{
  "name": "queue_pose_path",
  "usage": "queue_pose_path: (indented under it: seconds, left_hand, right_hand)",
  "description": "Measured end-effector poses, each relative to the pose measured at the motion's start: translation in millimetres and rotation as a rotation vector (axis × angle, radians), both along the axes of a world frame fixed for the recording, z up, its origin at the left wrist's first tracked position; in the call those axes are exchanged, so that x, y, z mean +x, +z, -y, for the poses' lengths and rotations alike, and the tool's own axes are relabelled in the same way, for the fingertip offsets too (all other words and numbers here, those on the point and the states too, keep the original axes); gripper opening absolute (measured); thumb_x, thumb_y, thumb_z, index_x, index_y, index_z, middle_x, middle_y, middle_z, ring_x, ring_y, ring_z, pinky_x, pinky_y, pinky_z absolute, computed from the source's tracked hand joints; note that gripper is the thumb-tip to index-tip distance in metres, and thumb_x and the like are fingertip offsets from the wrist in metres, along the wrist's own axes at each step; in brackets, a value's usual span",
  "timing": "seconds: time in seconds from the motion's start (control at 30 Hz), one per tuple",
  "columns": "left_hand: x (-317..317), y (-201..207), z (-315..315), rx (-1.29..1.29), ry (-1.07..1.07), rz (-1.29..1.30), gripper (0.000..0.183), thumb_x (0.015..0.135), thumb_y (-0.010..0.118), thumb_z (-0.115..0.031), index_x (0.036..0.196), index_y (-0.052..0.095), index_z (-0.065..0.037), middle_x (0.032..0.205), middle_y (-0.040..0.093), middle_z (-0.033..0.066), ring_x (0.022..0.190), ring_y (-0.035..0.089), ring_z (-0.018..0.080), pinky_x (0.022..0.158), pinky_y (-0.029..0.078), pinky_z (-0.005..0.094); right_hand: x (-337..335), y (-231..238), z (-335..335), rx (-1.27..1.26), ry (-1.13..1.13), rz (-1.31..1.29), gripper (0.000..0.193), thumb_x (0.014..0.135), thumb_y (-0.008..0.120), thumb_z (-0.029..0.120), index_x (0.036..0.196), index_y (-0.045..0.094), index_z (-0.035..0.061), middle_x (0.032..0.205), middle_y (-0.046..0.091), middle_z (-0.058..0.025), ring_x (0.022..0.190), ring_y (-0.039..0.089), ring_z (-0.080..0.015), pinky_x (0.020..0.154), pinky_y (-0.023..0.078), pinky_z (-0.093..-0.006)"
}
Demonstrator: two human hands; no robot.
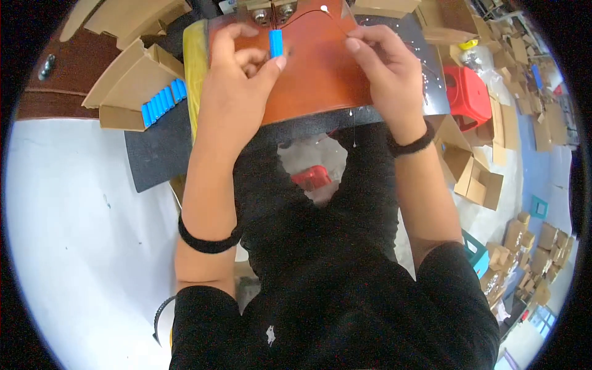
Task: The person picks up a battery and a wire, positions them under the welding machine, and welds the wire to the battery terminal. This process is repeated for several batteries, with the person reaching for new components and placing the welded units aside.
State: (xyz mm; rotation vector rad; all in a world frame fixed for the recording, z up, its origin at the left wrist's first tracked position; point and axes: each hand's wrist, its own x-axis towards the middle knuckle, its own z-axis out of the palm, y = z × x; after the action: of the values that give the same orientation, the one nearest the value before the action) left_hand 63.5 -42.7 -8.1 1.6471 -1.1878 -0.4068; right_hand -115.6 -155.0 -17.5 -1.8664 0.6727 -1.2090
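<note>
Between the thumb and fingers of my left hand (237, 80) stands a blue cylindrical battery cell (276, 43), held near its lower end. Its top reaches a metal fixture with round parts (271, 15) at the far edge of the orange-brown work mat (320, 80). A thin dark wire (306, 15) arcs from near the cell's top toward my right hand (390, 74). There my thumb and index finger pinch the wire's end. A small white piece (324, 8) shows along the wire.
A cardboard box (126, 92) at the left holds several blue cells (163, 102). Several thin wires with white ends (425, 68) lie on the dark surface at the right. Beyond stand a red plastic stool (467, 95) and open cartons (478, 179). Yellow film (195, 80) edges the mat.
</note>
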Motion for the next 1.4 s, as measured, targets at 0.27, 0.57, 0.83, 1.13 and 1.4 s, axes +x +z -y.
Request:
queue_pose_path:
  seconds: [0.27,0.57,0.83,1.13,1.4]
  left_hand:
    - [-5,10,-8,0.077,-0.167,-0.139,0.028,0.086,0.066,-0.014,0.112,0.059,-0.005,0.08,0.06,0.0025,0.069,0.052,0.0098,0.065,0.044,0.0252]
    - [12,6,9,0.074,-0.054,0.194,0.025,0.084,0.067,-0.015,0.104,0.064,0.0,0.085,0.057,0.0104,0.074,0.057,0.0194,0.067,0.046,0.0298]
    - [12,2,16,-0.025,-0.04,0.365,0.021,0.086,0.065,-0.016,0.101,0.066,-0.002,0.089,0.059,0.0155,0.079,0.058,0.0311,0.071,0.046,0.0368]
    - [13,-2,20,-0.048,-0.048,0.317,0.023,0.085,0.066,-0.017,0.097,0.065,0.002,0.089,0.059,0.0163,0.077,0.06,0.0301,0.07,0.048,0.037]
    - [6,5,19,0.106,0.033,0.402,0.024,0.087,0.065,-0.022,0.105,0.068,-0.006,0.088,0.058,0.0111,0.079,0.057,0.0227,0.072,0.045,0.0308]
  right_hand:
    - [7,11,-3,0.109,0.161,0.039,0.008,0.087,0.063,0.006,0.091,0.062,-0.0009,0.091,0.06,0.0009,0.087,0.054,-0.0077,0.08,0.042,-0.0227]
    - [21,7,14,0.239,0.299,0.009,0.015,0.086,0.065,0.013,0.09,0.066,-0.0016,0.085,0.065,-0.0011,0.081,0.057,-0.008,0.075,0.045,-0.0226]
    - [26,12,12,0.209,0.302,-0.135,0.014,0.088,0.06,0.008,0.094,0.064,-0.0041,0.089,0.065,-0.0015,0.085,0.058,-0.0083,0.08,0.045,-0.0232]
    - [49,-17,31,-0.227,0.6,0.484,0.005,0.081,0.063,0.004,0.084,0.063,-0.0002,0.08,0.054,-0.0007,0.067,0.047,-0.0064,0.062,0.037,-0.0198]
    - [51,-10,20,-0.167,0.517,0.469,0.003,0.076,0.062,0.002,0.077,0.059,0.0002,0.075,0.051,-0.0002,0.064,0.045,-0.0059,0.057,0.035,-0.0205]
